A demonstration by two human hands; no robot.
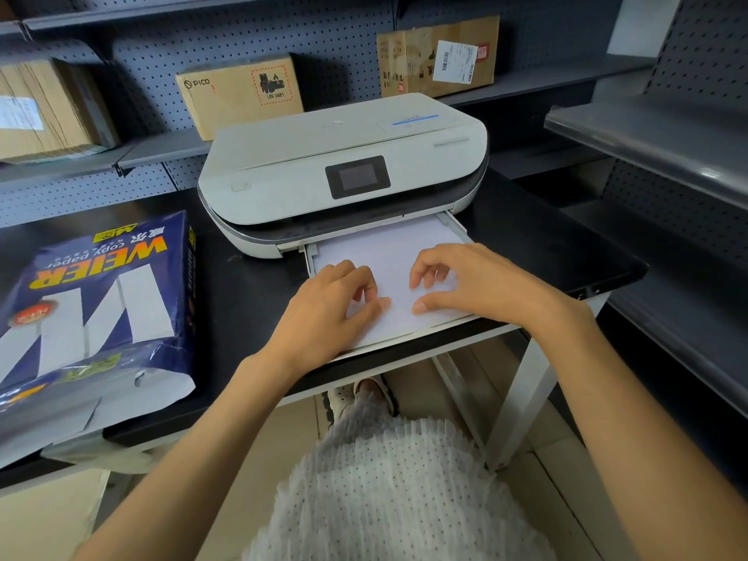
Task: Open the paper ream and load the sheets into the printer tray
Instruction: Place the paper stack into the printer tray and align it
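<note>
Left hand and right hand, fingers curled and unclenched, press flat on sheets in the printer tray, opened paper ream leftward.

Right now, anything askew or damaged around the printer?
Slightly. The paper stack overhangs the near end of the pulled-out tray, with both hands resting on it. The paper ream wrapper is torn open at its near end. The printer looks fine.
</note>
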